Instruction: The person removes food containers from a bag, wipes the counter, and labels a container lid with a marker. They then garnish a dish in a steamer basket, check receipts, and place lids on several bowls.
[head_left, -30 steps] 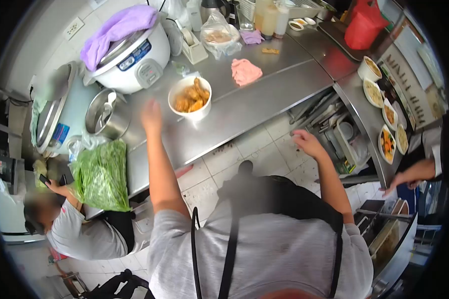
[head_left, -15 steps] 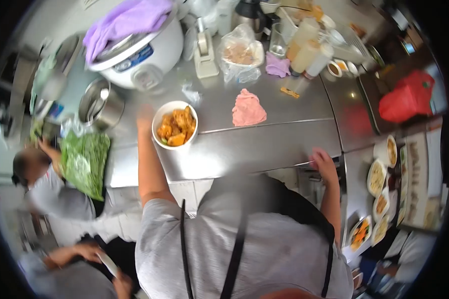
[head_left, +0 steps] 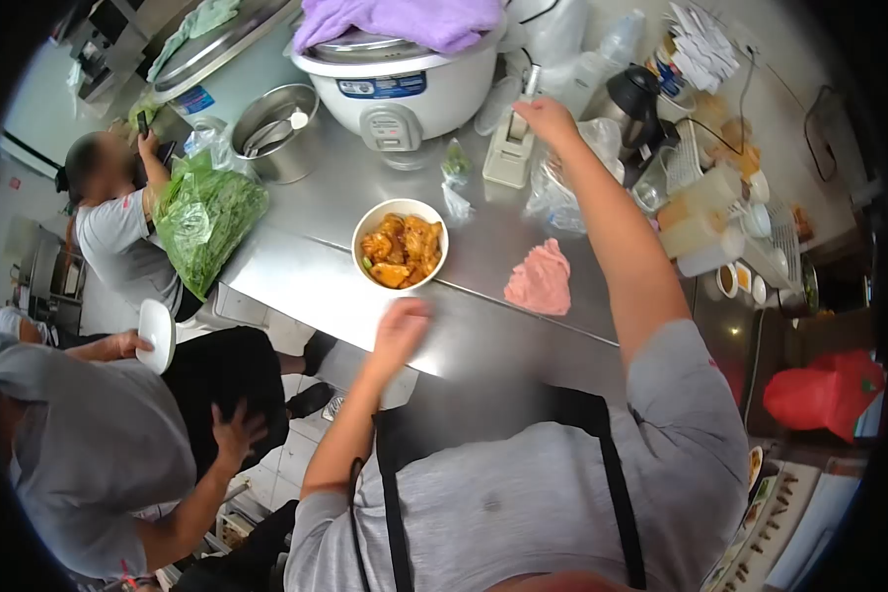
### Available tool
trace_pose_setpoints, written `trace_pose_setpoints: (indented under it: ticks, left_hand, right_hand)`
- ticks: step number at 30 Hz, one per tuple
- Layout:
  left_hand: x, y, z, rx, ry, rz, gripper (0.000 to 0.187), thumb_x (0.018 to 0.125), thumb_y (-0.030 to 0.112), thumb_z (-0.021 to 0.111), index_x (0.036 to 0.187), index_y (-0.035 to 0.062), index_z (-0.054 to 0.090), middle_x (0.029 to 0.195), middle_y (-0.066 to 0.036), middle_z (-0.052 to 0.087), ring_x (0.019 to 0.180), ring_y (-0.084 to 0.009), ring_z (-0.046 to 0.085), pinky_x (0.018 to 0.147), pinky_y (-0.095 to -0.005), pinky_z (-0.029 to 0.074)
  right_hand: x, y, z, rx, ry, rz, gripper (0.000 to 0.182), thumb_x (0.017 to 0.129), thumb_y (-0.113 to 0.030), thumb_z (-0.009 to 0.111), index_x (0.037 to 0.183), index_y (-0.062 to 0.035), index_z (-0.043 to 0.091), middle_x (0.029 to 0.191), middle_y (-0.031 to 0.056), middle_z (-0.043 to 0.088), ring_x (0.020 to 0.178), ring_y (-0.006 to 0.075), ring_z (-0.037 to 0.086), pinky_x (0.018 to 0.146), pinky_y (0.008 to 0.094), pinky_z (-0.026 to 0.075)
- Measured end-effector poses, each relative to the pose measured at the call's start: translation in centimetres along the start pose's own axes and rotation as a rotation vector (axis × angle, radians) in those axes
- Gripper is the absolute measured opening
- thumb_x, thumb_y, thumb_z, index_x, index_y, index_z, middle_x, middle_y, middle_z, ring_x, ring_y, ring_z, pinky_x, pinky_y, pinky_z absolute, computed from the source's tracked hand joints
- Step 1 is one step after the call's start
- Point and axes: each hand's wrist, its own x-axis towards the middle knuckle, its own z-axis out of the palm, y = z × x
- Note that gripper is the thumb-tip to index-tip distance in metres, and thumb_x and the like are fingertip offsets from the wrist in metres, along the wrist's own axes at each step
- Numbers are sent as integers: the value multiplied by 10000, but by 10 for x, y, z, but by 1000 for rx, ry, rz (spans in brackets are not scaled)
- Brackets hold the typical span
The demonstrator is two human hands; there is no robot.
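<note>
My right hand (head_left: 548, 122) reaches across to the back of the counter, its fingers closed at the top of a beige tape dispenser (head_left: 511, 158). Just below a white bowl (head_left: 401, 286) of glazed orange-brown food pieces (head_left: 401, 249), my left hand (head_left: 403, 328) hangs at the counter's front edge, apart from the bowl. Its fingers look bent but are smeared by motion. A small clear bag with something green (head_left: 455, 163) lies left of the dispenser. To the right of the bowl is a crumpled pink cloth (head_left: 540, 279).
A large rice cooker (head_left: 395, 84) with a purple towel (head_left: 405, 22) stands at the back, beside a metal pot (head_left: 276, 128). Leafy greens in a bag (head_left: 209, 212) lie left. Squeeze bottles (head_left: 696, 227) stand right. One co-worker (head_left: 99, 454) at lower left holds a white dish (head_left: 156, 335); another is behind.
My view has turned and shifted left. My right hand has gone from the counter's front edge to the tape dispenser; my left hand has come back from beside the bowl to its near side.
</note>
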Motion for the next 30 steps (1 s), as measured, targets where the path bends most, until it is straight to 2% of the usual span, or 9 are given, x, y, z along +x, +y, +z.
trace_pose_setpoints:
  ticks: [2,5,13,18,20,21,26,28,30]
  left_hand:
    - [36,3,46,390,-326,336,363,717,126,572,1057,44,475,930,-102,491,760,-199,496,665,-273,420]
    - [63,-7,100,557,-280,466,409,690,142,586,1083,118,475,965,-127,455,844,-262,493,656,-311,448]
    - [97,-61,124,863,-537,254,391,739,213,528,1115,138,450,951,-161,426,841,-305,491,657,-366,449]
    - [84,-39,109,621,-253,364,429,774,237,507,1161,80,410,1031,-183,418,760,-283,529,673,-322,440]
    - [71,6,74,376,-362,173,433,775,242,515,1159,71,412,1023,-162,429,794,-249,524,688,-309,435]
    - [54,33,60,235,-419,75,436,775,245,519,1158,66,413,1019,-152,434,811,-233,522,695,-302,433]
    - [-38,150,-5,424,-432,186,409,757,240,548,1103,38,463,861,-93,521,695,-158,529,604,-272,426]
    - [-92,190,-18,348,-341,292,453,709,292,595,1038,-5,503,701,-52,542,565,-100,503,486,-228,386]
    - [-140,183,-11,93,367,652,592,697,297,601,1098,-88,398,600,-28,486,447,-58,398,385,-169,304]
  right_hand:
    - [11,-26,15,-196,50,127,554,686,-529,497,989,-69,552,998,119,532,958,234,496,782,341,379]
    - [16,-66,13,-370,108,290,564,689,-526,481,1040,-86,527,1111,99,467,1049,237,427,844,374,332]
    - [50,-42,16,-250,121,300,355,757,-314,442,1027,-99,521,1040,111,520,989,274,475,850,397,333]
    - [65,67,-5,-63,633,-455,254,806,-227,442,870,3,530,840,172,565,777,308,538,685,372,415]
    - [-24,27,-45,942,130,-23,227,804,-195,486,964,-37,523,761,23,560,696,142,521,637,283,419]
    - [-68,1,-49,1157,80,-148,251,790,-134,481,1023,-44,500,727,-39,512,651,55,473,591,207,392]
    - [-205,-76,-43,1130,-1258,-564,716,661,-118,535,1278,-4,190,573,-53,384,490,27,360,467,171,285]
    - [-234,-144,-53,1006,-1472,-786,751,655,-73,496,1306,-46,122,576,-42,409,490,38,364,465,185,301]
    - [-252,-200,-55,1065,-1435,-944,812,633,-122,509,1310,-42,67,550,-5,412,459,58,346,434,199,270]
